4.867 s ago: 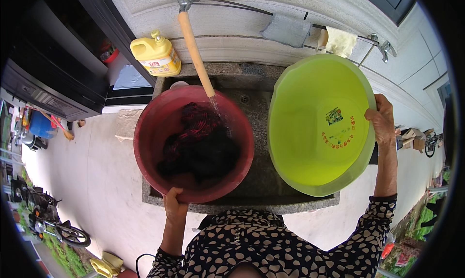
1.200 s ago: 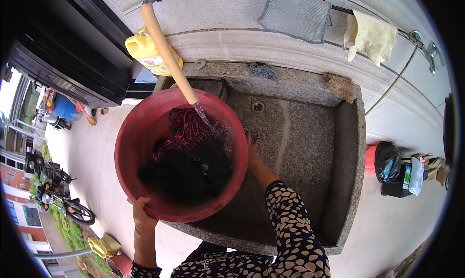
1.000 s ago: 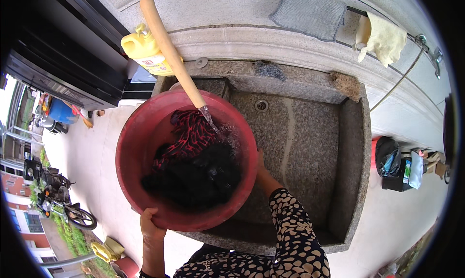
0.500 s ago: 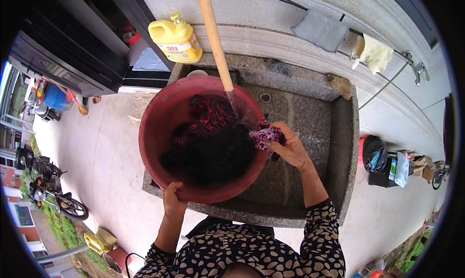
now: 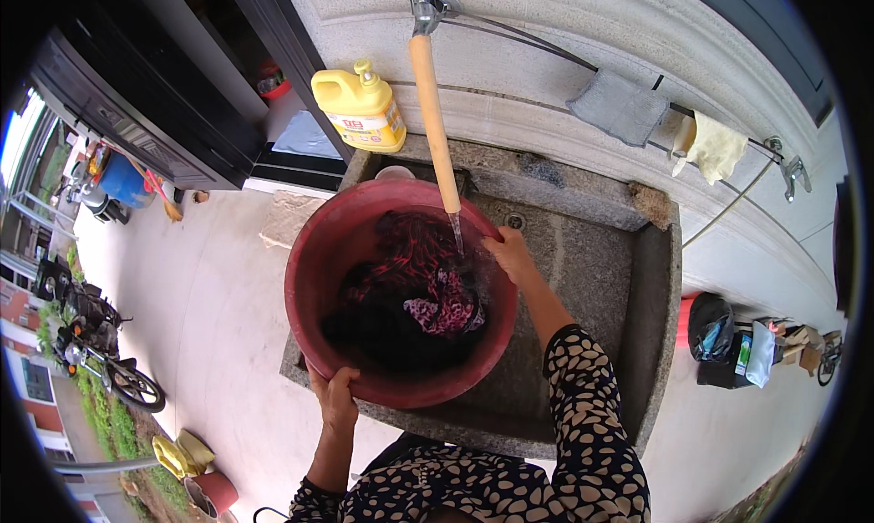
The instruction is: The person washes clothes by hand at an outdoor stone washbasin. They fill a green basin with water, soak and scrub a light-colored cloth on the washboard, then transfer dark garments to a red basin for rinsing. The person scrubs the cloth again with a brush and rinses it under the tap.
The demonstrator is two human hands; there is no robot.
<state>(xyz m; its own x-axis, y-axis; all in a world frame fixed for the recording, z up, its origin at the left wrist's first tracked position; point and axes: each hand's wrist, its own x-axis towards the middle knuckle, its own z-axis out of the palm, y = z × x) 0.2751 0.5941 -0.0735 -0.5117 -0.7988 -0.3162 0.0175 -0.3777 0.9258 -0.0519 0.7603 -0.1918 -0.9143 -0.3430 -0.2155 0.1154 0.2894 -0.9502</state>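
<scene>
A large red plastic basin point(image 5: 305, 336) rests tilted in the left part of a stone sink point(image 5: 592, 286). My left hand point(image 5: 335, 397) grips its near rim, thumb on the outside edge. On the right rim, my right hand point(image 5: 512, 254) is closed round the edge. Inside lie dark wet clothes point(image 5: 382, 327), a black garment with red streaks point(image 5: 414, 254) and a pink and purple patterned cloth point(image 5: 446, 309). Water runs into the basin from a tan hose point(image 5: 435, 122) fixed to a metal tap point(image 5: 428, 11).
A yellow detergent jug point(image 5: 360, 109) stands on the sink's back ledge. Grey point(image 5: 619, 109) and cream cloths point(image 5: 715, 150) hang on a line by the wall. A brown scrubber point(image 5: 649, 204) sits at the back right corner. A motorcycle point(image 5: 96, 341) is parked far left.
My right hand has let go of the patterned cloth, which now lies in the basin, and has moved onto the right rim. My left hand stays at the near rim.
</scene>
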